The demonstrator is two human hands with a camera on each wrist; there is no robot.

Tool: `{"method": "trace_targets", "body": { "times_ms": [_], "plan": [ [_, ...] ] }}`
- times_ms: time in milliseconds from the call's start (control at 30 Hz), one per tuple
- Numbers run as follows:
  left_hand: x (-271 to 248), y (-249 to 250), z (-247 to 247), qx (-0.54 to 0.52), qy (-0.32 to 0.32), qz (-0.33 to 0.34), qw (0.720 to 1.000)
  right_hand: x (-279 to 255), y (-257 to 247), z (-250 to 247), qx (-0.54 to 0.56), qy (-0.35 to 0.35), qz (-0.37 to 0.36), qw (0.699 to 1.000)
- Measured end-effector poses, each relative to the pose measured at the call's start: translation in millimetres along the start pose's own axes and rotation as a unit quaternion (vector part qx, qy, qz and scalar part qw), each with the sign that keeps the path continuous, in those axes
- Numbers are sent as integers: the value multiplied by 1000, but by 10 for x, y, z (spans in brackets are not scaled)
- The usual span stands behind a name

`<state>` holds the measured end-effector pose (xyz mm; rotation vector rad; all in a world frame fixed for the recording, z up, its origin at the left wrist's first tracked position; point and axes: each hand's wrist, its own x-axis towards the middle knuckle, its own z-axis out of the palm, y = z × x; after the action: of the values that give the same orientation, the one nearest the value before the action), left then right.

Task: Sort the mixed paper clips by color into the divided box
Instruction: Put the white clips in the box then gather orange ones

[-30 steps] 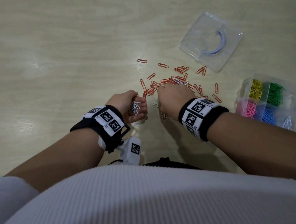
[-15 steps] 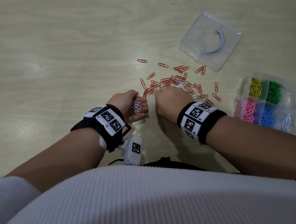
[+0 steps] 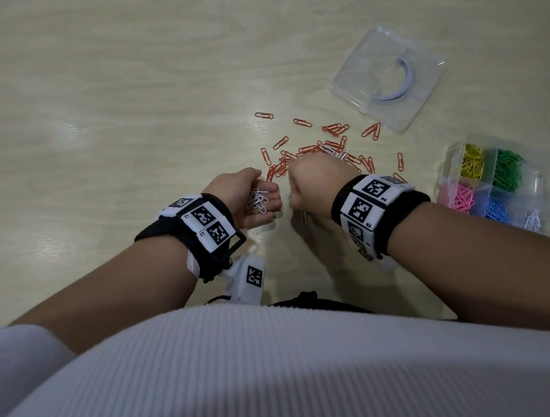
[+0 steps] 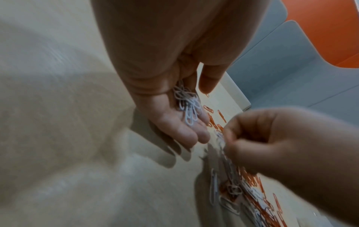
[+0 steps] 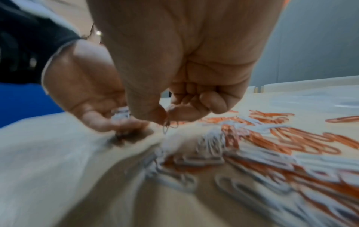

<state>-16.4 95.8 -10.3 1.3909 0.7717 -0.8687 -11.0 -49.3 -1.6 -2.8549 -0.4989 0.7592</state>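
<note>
My left hand (image 3: pixel 249 199) lies palm up on the table, fingers cupped round a bunch of white paper clips (image 3: pixel 257 202) (image 4: pixel 189 110). Just to its right, my right hand (image 3: pixel 312 187) (image 5: pixel 167 116) pinches a white paper clip (image 5: pixel 166 127) between thumb and forefinger, a little above the table. Beyond and under the right hand lies a mixed pile of orange and white clips (image 3: pixel 328 150) (image 5: pixel 272 145). The clear divided box (image 3: pixel 446 170) stands at the right and holds yellow (image 3: pixel 470 160), green (image 3: pixel 508 166), pink (image 3: pixel 462 195), blue (image 3: pixel 496 210) and white clips (image 3: pixel 531 220) in separate compartments.
The box's clear lid (image 3: pixel 385 77) lies on the table behind the pile. A few stray orange clips (image 3: pixel 264 115) lie toward the far left of the pile. Bare pale wooden table (image 3: pixel 88 126) stretches to the left and behind.
My right hand has drawn back slightly from the pile toward the left hand. The left hand has stayed put with its white clips.
</note>
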Motion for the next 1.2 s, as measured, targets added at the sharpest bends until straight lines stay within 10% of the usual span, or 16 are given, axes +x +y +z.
{"method": "trace_targets", "body": {
  "times_ms": [300,500,1033,1200],
  "plan": [
    [-24,52,-22,-46,-30,-19,998,-86,-39,-122,162,99,-8,982],
    [-27,213,-315,-79,34,18,996,-205,-10,96,-48,-64,40,996],
    [-43,-54,-31,26,-54,-8,998,-186,-167,46,100,103,-95,985],
    [-5,34,13,-32,-64,-48,996,-273,262,-28,120,61,20,991]
  ]
}}
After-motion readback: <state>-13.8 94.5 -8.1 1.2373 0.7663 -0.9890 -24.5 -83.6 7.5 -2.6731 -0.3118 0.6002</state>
